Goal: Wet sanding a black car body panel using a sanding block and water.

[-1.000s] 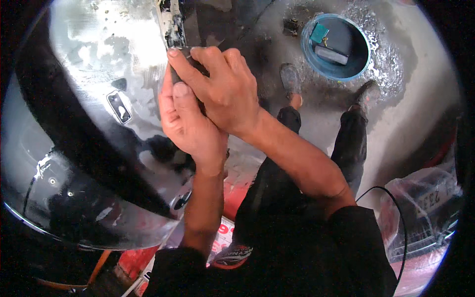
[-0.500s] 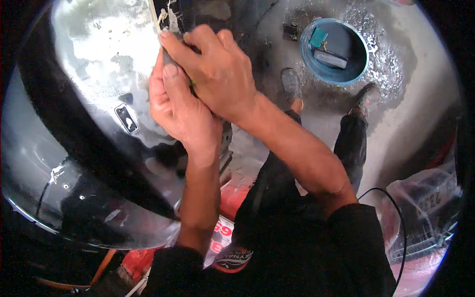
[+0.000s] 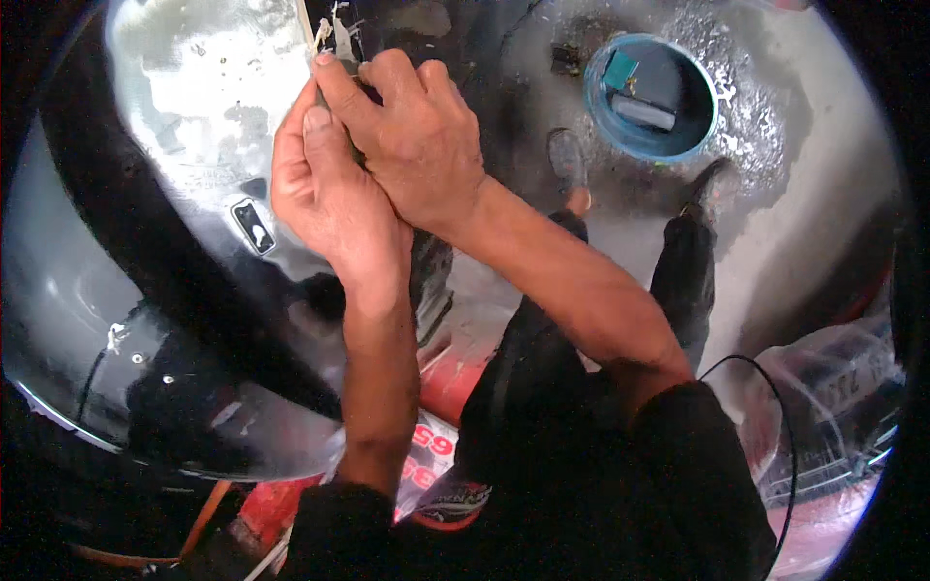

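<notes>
My left hand (image 3: 339,208) and my right hand (image 3: 421,140) are close together over the upper edge of a glossy vehicle body panel (image 3: 184,97). The left hand's fingers are curled, its thumb pressed against the forefinger. Crossing above it, my right hand is bent into a pinch, forefinger and thumb pointing to the panel's edge. A thin dark piece seems to lie between the fingers, mostly hidden, and I cannot make out its kind. Just beyond the fingertips, pale frayed shreds (image 3: 339,39) stick up beside a light strip along the edge.
A blue round tub (image 3: 593,121) of dark water holds a green block (image 3: 620,70) and a grey block (image 3: 643,113), on wet floor. A small dark rectangle with a white rim (image 3: 253,227) marks the panel. Plastic-wrapped parts (image 3: 833,387) and a black cable (image 3: 775,407) are at right.
Both hands have shifted slightly left and stay pressed together at the panel's edge. The dark piece between the fingers shows less than before.
</notes>
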`<state>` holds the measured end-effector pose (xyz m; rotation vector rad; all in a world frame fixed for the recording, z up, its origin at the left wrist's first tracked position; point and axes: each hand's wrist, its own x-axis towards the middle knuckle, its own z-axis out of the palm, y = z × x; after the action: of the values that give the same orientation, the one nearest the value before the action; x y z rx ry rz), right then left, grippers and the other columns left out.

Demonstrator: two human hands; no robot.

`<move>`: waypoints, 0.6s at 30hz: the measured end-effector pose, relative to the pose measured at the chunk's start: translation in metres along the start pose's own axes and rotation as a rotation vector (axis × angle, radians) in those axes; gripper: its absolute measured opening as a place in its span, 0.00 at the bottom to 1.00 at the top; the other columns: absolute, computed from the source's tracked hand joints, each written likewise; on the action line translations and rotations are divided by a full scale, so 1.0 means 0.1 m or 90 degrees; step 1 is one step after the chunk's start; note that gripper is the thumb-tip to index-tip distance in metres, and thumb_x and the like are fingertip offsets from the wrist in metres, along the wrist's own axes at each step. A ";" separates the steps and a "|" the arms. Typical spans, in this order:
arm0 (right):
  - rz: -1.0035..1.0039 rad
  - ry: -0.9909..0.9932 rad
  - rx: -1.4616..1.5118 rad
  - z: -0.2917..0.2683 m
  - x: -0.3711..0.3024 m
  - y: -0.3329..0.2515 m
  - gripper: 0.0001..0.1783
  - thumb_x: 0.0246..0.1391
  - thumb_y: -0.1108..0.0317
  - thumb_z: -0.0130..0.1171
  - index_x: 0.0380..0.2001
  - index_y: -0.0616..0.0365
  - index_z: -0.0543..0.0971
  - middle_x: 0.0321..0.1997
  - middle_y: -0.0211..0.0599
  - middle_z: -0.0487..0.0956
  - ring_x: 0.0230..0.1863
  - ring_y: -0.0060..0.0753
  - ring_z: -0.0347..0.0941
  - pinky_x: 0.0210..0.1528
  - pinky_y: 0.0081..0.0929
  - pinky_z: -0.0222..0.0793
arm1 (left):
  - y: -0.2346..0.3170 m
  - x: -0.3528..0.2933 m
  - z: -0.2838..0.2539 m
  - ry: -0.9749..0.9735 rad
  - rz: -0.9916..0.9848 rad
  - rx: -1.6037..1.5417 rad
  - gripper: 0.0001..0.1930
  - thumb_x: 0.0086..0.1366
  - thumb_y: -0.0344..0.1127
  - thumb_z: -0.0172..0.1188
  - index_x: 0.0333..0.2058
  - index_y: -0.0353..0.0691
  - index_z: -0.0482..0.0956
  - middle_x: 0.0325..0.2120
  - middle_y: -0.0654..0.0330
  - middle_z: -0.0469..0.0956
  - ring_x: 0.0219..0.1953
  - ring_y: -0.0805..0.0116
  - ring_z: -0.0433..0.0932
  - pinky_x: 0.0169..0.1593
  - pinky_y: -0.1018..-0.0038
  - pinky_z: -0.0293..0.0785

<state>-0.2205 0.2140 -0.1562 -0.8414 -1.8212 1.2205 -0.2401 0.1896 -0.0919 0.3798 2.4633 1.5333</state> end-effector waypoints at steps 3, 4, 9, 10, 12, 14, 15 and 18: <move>0.008 -0.014 0.013 -0.03 0.07 0.04 0.26 0.55 0.59 0.62 0.58 0.46 0.80 0.38 0.35 0.73 0.35 0.44 0.71 0.34 0.39 0.72 | 0.05 0.05 0.05 0.001 0.001 0.004 0.17 0.78 0.29 0.50 0.58 0.23 0.77 0.49 0.51 0.83 0.47 0.70 0.81 0.53 0.73 0.77; 0.016 -0.020 0.014 -0.05 0.05 0.02 0.27 0.55 0.61 0.64 0.60 0.45 0.81 0.39 0.32 0.74 0.36 0.41 0.71 0.34 0.35 0.72 | 0.07 0.02 0.04 0.007 0.009 0.035 0.17 0.78 0.29 0.50 0.57 0.23 0.77 0.48 0.51 0.83 0.47 0.70 0.81 0.53 0.73 0.78; 0.042 -0.011 0.054 -0.07 0.13 0.04 0.23 0.55 0.65 0.64 0.55 0.53 0.83 0.37 0.34 0.76 0.36 0.39 0.74 0.37 0.33 0.74 | 0.15 0.10 0.12 0.004 -0.008 0.096 0.19 0.76 0.34 0.59 0.56 0.24 0.79 0.49 0.50 0.84 0.48 0.66 0.83 0.55 0.71 0.79; 0.040 -0.013 0.057 -0.12 0.18 0.07 0.23 0.55 0.65 0.64 0.55 0.53 0.83 0.37 0.34 0.76 0.36 0.39 0.74 0.37 0.33 0.74 | 0.21 0.06 0.19 0.008 -0.007 0.096 0.19 0.76 0.34 0.59 0.56 0.24 0.79 0.49 0.50 0.84 0.48 0.66 0.83 0.55 0.71 0.79; 0.179 -0.067 0.343 -0.22 0.24 0.16 0.23 0.58 0.57 0.62 0.53 0.54 0.84 0.35 0.49 0.80 0.37 0.59 0.79 0.38 0.47 0.77 | 0.29 -0.09 0.27 -0.033 0.110 0.296 0.21 0.75 0.37 0.61 0.58 0.23 0.77 0.50 0.50 0.83 0.50 0.64 0.82 0.57 0.69 0.78; 0.300 -0.074 0.341 -0.28 0.28 0.33 0.22 0.59 0.58 0.63 0.53 0.56 0.84 0.40 0.54 0.84 0.42 0.58 0.82 0.47 0.46 0.77 | 0.22 -0.13 0.18 -0.081 0.186 0.331 0.24 0.75 0.36 0.63 0.61 0.24 0.75 0.54 0.47 0.82 0.56 0.61 0.81 0.60 0.68 0.76; 0.291 -0.067 0.309 -0.48 0.34 0.34 0.23 0.59 0.62 0.62 0.58 0.51 0.82 0.43 0.48 0.81 0.40 0.49 0.78 0.43 0.40 0.75 | 0.20 -0.19 0.18 -0.135 0.182 0.281 0.25 0.72 0.36 0.66 0.60 0.22 0.75 0.54 0.42 0.82 0.58 0.56 0.81 0.61 0.66 0.76; 0.285 -0.031 0.241 -0.67 0.18 0.53 0.22 0.59 0.65 0.62 0.58 0.52 0.81 0.44 0.48 0.81 0.41 0.49 0.78 0.44 0.39 0.75 | 0.07 -0.32 0.11 -0.188 0.172 0.223 0.26 0.68 0.35 0.70 0.58 0.22 0.76 0.54 0.39 0.82 0.58 0.49 0.82 0.61 0.63 0.76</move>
<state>-0.1655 0.2754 -0.1858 -1.0321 -1.4052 1.8120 -0.2059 0.1915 -0.0888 0.9589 2.5074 1.0240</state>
